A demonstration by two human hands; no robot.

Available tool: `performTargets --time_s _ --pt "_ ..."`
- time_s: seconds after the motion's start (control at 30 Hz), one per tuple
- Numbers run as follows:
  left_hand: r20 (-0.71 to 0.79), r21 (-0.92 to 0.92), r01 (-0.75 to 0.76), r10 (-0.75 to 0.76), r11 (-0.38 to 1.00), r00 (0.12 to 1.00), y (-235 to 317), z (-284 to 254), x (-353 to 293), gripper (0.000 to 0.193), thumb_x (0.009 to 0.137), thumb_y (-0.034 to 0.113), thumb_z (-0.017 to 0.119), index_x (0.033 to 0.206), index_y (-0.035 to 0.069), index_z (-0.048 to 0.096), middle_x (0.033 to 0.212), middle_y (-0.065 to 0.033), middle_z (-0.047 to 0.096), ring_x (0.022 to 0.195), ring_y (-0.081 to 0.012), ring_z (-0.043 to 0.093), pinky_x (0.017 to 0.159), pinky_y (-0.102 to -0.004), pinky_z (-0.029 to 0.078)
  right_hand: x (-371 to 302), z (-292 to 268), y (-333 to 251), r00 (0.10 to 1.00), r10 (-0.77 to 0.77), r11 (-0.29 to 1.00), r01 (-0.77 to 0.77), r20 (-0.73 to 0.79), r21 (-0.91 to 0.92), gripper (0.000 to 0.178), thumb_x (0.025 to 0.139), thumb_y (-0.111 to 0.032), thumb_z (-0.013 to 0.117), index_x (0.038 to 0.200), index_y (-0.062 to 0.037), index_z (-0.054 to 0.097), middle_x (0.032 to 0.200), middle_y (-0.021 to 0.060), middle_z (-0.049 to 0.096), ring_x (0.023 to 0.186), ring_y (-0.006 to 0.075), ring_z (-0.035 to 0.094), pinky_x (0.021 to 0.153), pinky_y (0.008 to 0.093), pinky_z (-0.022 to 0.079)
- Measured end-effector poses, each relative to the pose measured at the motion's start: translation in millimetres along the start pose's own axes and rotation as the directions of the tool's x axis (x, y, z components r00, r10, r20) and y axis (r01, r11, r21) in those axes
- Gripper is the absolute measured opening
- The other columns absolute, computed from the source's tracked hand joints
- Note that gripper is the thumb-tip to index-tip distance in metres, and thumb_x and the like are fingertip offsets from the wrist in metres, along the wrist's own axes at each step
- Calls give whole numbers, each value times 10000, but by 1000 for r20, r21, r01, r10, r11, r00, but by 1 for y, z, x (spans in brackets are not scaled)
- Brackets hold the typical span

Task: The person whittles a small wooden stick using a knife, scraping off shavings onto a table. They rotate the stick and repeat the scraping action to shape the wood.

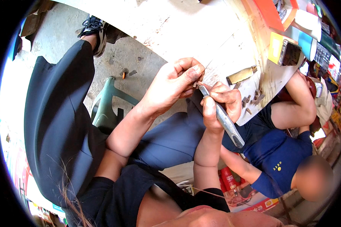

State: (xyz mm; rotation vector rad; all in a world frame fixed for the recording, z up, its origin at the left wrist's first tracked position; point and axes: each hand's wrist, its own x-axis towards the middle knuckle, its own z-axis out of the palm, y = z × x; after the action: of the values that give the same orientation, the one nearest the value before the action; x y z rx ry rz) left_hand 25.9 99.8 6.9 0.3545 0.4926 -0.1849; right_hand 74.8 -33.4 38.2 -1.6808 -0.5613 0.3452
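My left hand [174, 81] is closed in a pinch above the near edge of the white table, holding a small brown piece [195, 84] mostly hidden by the fingers. My right hand [223, 100] wraps round a utility knife [228, 125] with a grey metal handle. The knife's tip end points up and left and meets the small piece at my left fingertips. Whether the blade touches or cuts into it is too small to tell. To the right on the table lie several small brown chunks [248, 100] and a yellowish block with a dark end [241, 75].
The white table [159, 26] spans the top. Boxes, one with an orange side [271, 15], and a dark small case [290, 53] stand at its right. Another person in a blue shirt [271, 159] sits close on my right. A green plastic stool [106, 104] is at left.
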Motion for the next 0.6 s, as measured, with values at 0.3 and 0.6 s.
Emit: performTargets --time_s 0.3,0.6 --pt "8 -25 6 -6 1000 1000 1 0 0 185 953 227 523 868 64 545 697 42 468 532 -9 336 469 -148 283 -1 0 3 1000 -7 999 7 -3 38 154 798 4 584 888 -25 463 644 62 501 561 98 459 759 403 547" --pt "-10 -9 3 -3 1000 1000 -1 -1 -1 185 950 222 530 868 57 544 710 44 458 538 -11 333 472 -157 292 1 -5 1 999 28 999 -29 39 30 146 780 -7 594 845 -22 464 648 71 508 559 94 453 769 414 546"
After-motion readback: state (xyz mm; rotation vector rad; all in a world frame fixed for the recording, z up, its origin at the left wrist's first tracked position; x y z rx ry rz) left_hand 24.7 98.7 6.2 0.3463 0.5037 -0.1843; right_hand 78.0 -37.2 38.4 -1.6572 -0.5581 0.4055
